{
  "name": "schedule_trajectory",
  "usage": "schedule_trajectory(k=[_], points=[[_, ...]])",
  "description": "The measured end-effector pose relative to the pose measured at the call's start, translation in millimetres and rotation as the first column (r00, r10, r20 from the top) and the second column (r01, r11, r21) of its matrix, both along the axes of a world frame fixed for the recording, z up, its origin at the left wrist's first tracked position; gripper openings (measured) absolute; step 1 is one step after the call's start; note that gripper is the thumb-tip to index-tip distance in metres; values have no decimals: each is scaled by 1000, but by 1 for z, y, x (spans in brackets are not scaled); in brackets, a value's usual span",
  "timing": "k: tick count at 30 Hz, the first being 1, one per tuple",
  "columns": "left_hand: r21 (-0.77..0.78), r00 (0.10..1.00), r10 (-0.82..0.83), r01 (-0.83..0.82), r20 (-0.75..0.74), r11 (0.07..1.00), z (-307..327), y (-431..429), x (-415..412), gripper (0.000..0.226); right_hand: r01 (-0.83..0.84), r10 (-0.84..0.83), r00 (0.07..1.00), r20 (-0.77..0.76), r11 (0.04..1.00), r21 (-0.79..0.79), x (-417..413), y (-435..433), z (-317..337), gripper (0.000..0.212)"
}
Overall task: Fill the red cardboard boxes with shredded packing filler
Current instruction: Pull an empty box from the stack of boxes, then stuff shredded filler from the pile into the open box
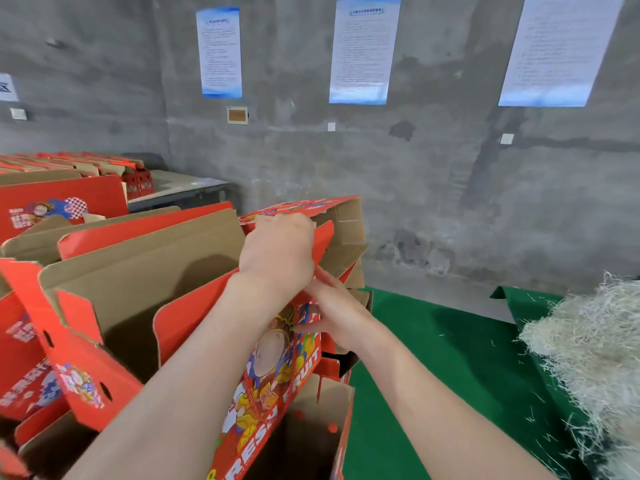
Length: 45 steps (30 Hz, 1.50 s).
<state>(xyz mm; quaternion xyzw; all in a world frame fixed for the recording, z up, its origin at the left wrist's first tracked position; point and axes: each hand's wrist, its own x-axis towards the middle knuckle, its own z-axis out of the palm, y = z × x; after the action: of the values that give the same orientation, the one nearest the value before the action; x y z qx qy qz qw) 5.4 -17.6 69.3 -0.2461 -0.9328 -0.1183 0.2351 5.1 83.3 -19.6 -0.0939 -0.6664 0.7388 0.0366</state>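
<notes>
Holding red box (273, 375) from above (left grip (277, 251))

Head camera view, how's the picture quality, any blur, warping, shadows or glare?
Head view: wide-angle warp makes the posters lean outward; their text is too blurred to read; lighting is even, no glare; a soft shadow lies on the cardboard flap; the filler at the right edge looks soft.

single head-worn wide-angle view, forward and slightly down, close above the red boxes (194, 317), grey wall (415, 168) behind
</notes>
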Motion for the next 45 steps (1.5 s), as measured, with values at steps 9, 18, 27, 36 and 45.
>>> schedule_trajectory(k=[9, 18, 27, 36, 45], points=[[-29, 918, -304, 307, -254, 951, 15, 42, 104, 31, -90, -1, 975, -223, 913, -398, 112, 42, 88, 37], [96, 760, -647, 640, 70, 762, 14, 120, 191, 32, 606, -705, 701, -108, 669, -430, 219, 121, 79, 30], [190, 785, -562, 528, 262, 827, -91, 168, 154, 38, 794, -845, 480, 238, 303, -526, 291, 182, -68, 31], [206, 733, -221, 112, 643, 972, -263, 128, 139, 84, 898, -745, 435, 506, 319, -301, 336, 172, -187, 26], [360, 563, -294, -7, 772, 933, -284, 144, 146, 53, 646, -830, 449, 331, 558, 521, 370, 227, -180, 66]])
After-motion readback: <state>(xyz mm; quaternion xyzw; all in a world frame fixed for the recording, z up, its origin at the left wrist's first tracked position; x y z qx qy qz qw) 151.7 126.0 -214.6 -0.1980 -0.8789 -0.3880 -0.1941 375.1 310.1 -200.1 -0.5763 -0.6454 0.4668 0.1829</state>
